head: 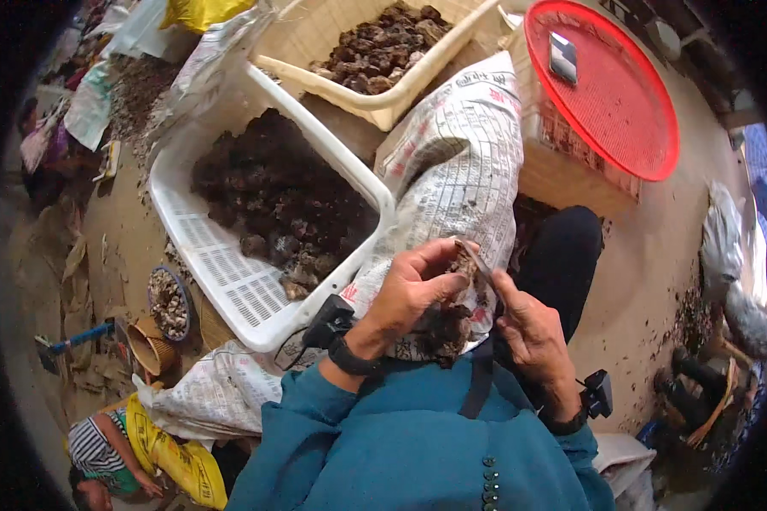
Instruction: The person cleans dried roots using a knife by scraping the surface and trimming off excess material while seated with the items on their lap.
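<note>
My left hand point(409, 287) pinches a small brown, lumpy root-like piece point(464, 263) above my lap. In my right hand point(534, 335) is a small knife point(478, 260), its blade lying against that piece. Beneath both hands a white woven sack point(473, 172) bearing print covers my left leg. Dark scraps point(450, 329) have gathered on it close to my waist. Left of the sack stands a tilted white plastic crate point(230, 274), partly filled with soil-dark lumps point(287, 185). What exactly the lumps are, I cannot tell.
A cream crate point(358, 101) with more brown lumps stands ahead. To its right a round red mesh tray point(626, 115) carries a phone point(562, 57). At left are a bowl of pale pieces point(168, 303) and a wicker basket point(148, 348). A co-worker point(112, 447) sits lower left.
</note>
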Available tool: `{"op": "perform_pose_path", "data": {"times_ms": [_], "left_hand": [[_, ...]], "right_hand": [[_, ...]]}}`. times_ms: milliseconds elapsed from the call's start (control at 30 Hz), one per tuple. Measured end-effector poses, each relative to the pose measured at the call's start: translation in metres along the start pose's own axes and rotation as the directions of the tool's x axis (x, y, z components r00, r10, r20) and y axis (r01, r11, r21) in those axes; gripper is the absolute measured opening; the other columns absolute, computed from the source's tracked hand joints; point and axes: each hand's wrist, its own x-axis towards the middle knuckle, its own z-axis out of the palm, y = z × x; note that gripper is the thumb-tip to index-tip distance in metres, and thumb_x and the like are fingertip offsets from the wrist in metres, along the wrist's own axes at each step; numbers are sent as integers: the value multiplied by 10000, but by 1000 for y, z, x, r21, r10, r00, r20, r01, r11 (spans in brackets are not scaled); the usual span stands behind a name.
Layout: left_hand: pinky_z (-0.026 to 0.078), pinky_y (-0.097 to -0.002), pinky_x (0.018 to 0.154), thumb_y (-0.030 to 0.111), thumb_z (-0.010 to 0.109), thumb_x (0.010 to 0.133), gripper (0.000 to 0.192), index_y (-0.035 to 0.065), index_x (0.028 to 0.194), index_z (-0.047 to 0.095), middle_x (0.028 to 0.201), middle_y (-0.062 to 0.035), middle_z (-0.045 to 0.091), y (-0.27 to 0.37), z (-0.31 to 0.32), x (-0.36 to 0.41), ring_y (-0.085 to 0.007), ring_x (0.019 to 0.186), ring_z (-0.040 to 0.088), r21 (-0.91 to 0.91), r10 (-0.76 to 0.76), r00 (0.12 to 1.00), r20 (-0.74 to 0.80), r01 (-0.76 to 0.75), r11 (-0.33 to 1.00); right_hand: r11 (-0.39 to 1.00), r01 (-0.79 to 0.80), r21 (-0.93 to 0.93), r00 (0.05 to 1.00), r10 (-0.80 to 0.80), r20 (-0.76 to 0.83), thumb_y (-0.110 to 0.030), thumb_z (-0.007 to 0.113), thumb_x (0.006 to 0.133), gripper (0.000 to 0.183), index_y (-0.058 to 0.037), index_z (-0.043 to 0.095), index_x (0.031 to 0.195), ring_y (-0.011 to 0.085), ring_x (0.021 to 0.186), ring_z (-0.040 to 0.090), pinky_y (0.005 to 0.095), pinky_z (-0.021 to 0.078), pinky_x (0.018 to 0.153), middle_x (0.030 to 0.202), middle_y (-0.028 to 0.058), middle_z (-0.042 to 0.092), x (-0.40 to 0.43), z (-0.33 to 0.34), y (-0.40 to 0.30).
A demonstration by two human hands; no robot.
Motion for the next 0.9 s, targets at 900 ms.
{"op": "perform_pose_path", "data": {"times_ms": [900], "left_hand": [[485, -242, 842, -18, 661, 800, 340, -35, 1138, 625, 1067, -58, 651, -7, 1, -1, -119, 946, 605, 345, 140, 990, 9, -135, 929]], "right_hand": [[909, -134, 394, 991, 131, 35, -107, 503, 855, 602, -88, 362, 1440, 362, 960, 647, 370, 488, 821, 1150, 264, 599, 11, 16, -5]]}}
